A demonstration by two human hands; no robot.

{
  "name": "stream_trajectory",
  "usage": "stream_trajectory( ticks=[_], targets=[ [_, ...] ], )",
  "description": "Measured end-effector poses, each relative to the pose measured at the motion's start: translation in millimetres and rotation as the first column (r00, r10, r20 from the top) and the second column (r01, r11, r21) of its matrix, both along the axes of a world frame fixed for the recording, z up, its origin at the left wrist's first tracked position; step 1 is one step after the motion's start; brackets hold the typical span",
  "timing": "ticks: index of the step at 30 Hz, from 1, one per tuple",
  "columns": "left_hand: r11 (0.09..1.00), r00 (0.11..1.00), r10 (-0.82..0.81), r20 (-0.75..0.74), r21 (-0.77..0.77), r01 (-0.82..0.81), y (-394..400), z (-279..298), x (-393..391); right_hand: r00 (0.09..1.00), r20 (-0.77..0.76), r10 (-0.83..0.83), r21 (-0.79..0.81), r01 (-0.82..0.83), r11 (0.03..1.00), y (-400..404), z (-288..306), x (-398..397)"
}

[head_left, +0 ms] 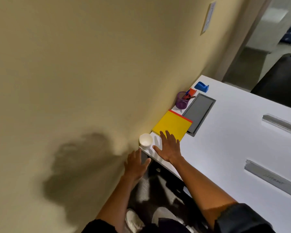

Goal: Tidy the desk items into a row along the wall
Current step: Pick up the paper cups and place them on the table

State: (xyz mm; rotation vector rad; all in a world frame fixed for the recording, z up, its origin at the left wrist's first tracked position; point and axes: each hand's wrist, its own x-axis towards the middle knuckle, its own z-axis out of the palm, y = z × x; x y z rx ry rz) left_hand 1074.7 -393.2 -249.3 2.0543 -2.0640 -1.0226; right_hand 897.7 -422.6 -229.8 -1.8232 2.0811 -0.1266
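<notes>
Two hands are seen, both spread and holding nothing. The right hand (169,149) is laid flat on the counter (228,142) at its near wall corner, fingertips touching the near edge of the notebook (172,125). The left hand (136,163) is held off the counter's near edge, by the wall, fingers near the cup (145,140). Along the wall edge are ranged one white cup, one yellow notebook, one purple pen pot (182,100), one orange item (192,91), and one blue tape dispenser (201,86).
</notes>
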Motion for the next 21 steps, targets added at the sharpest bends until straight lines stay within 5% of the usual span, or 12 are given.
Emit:
stream_trajectory(
  ticks=[8,14,21],
  targets=[
    [0.998,0.999,0.009,-0.053,0.067,-0.005,-22.3,-13.6,2.2,0.992,0.087,-0.087,0.042,0.083,0.996,-24.1,-17.6,10.1],
    [0.986,0.944,0.168,-0.285,0.071,-0.154,-38.6,-5.0,-6.2,0.992,0.099,-0.073,0.027,0.070,0.997,-38.9,-26.3,11.6],
    [0.980,0.953,0.197,-0.230,0.046,-0.191,-47.8,1.3,-15.4,0.979,0.182,-0.095,0.083,0.081,0.993,-53.7,-36.8,12.6]
  ],
)
